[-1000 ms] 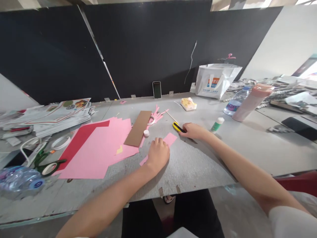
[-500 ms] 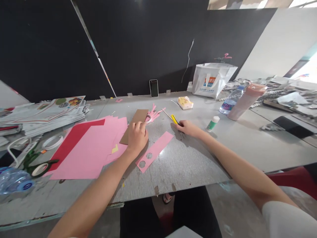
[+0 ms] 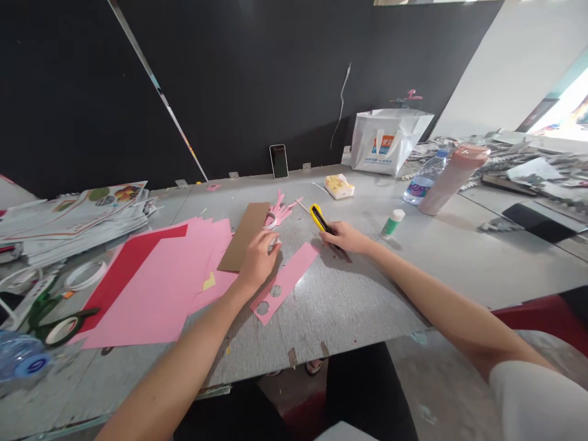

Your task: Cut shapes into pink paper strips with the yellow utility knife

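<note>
My right hand (image 3: 345, 236) is closed around a yellow and black utility knife (image 3: 316, 215), its yellow end pointing away from me. My left hand (image 3: 260, 260) is at the right edge of a brown cardboard piece (image 3: 245, 236), fingers curled and thumb close to them. Something small and pale shows at those fingertips, too small to name. Just beyond it, a small white ring (image 3: 271, 221) lies by narrow pink paper strips (image 3: 283, 211). Between my hands lies a pink paper strip (image 3: 294, 269) with two round holes near its closer end.
Pink sheets (image 3: 151, 288) and a red sheet (image 3: 138, 260) spread to the left, with green-handled scissors (image 3: 41, 312) and a tape roll (image 3: 86, 275). A glue stick (image 3: 392, 224), tissue pack (image 3: 339, 186), white bag (image 3: 390, 141), bottles, and a phone (image 3: 278, 161) against the black panel stand around.
My right hand has lifted and turned the utility knife, so more of it shows. My left hand has drawn slightly back from the white ring. The camera view has shifted a little.
</note>
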Demonstrator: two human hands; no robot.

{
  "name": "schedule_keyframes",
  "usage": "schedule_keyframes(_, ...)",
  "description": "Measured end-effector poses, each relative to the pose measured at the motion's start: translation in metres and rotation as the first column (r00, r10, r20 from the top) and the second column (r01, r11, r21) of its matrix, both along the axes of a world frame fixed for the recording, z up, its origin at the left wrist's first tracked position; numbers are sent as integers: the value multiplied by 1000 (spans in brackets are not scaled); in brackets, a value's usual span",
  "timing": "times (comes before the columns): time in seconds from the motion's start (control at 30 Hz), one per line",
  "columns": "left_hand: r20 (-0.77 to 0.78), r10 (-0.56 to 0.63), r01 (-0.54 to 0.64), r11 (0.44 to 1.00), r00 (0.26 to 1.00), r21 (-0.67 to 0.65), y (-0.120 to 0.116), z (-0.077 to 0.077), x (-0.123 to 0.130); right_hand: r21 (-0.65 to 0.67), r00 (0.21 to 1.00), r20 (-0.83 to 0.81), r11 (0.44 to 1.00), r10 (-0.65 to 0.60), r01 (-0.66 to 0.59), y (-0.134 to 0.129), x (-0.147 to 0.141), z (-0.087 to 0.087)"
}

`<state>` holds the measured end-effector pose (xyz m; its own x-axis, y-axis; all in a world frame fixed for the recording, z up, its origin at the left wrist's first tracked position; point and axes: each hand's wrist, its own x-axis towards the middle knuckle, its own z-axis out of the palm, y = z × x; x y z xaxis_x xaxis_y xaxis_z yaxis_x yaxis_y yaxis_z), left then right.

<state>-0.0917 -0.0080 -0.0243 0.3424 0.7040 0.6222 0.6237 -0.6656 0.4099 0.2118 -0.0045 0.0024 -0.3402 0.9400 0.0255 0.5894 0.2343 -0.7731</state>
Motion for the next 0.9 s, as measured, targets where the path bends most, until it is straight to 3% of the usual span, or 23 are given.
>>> schedule_keyframes(0.17,25,-129,129,992,991,7,-9,-1,12,-20,994,-55,995,92,-93,-9,-2,6)
schedule_keyframes(0.3,30,-178,179,984,984,-19,-15,-1,18,70,980,67,978,190,-195,-14,-12,5)
schedule_keyframes(0.4,24,-233,234,968,972,-90,-21,1,19,119,964,61,957,259,-265,-17,-25,-1)
schedule_keyframes(0.57,16,-276,271,930,961,-249,-25,-2,20,152,992,26,981,121,-123,-18,-44,-14)
schedule_keyframes(0.7,12,-274,268,932,962,-243,-22,-7,18,210,988,137,977,-66,36,-15,-44,-18)
schedule_keyframes(0.9,-62,-283,259,933,957,-250,-23,-10,20,251,916,391,968,-94,-7,-13,-36,-23)
